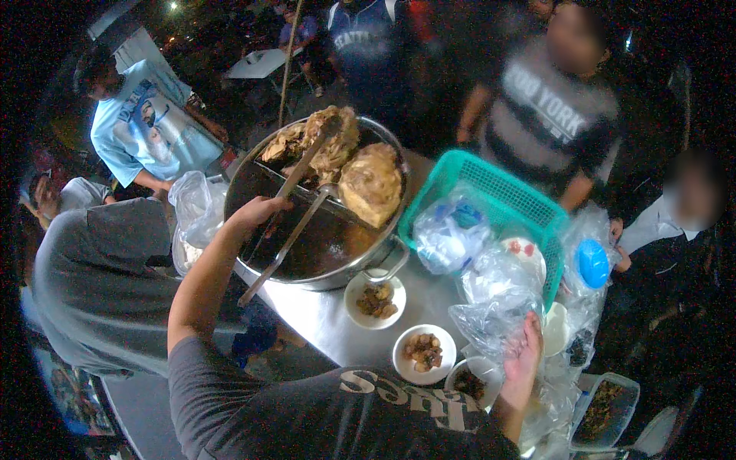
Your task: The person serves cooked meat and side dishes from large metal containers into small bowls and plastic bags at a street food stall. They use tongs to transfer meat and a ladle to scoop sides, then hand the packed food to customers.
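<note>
My left hand [261, 211] grips the handle of a long flat utensil [307, 158], whose far end rests against large cooked meat pieces [333, 135]. These pieces sit at the far side of a big round metal pot [319, 284] of dark broth. A ladle [287, 241] leans across the near rim, its head by another pale meat chunk [371, 181]. On the right, my right hand [526, 339] holds a clear plastic bag [489, 322] in front of a green plastic basket [440, 172]. Two white bowls [375, 325] [424, 379] of chopped food stand between pot and hand.
More plastic bags [451, 236] fill the basket. A clear tub [474, 368] of dark food lies by my right wrist, another container [606, 411] further right. A bagged container [187, 253] stands left of the pot. People [155, 126] [540, 109] stand around the metal table [322, 316].
</note>
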A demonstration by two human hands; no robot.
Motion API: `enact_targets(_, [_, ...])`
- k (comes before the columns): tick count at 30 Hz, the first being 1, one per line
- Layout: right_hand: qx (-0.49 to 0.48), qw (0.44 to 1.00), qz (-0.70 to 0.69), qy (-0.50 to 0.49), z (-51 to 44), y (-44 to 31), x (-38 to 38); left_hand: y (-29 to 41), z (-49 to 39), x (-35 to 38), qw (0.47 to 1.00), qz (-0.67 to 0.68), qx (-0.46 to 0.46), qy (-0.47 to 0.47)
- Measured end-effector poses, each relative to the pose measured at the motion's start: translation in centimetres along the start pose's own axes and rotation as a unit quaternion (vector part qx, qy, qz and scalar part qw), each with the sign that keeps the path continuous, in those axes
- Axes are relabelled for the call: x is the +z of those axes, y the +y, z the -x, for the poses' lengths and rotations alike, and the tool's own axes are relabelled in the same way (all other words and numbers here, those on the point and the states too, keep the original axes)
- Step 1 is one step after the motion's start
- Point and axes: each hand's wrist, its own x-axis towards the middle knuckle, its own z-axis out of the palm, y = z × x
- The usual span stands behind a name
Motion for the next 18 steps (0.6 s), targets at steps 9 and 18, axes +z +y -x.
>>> enact_targets(9, [0.019, 0.999, 0.042, 0.000, 0.9, -0.3, 2.1, 0.0, -2.7, 0.4, 0.993, -0.107, -0.018, 0.049])
enact_targets(18, [-0.001, 0.995, 0.101, -0.019, 1.4, -1.8, 2.2, -2.1, -2.7, 1.2, 0.998, -0.026, 0.065, 0.009])
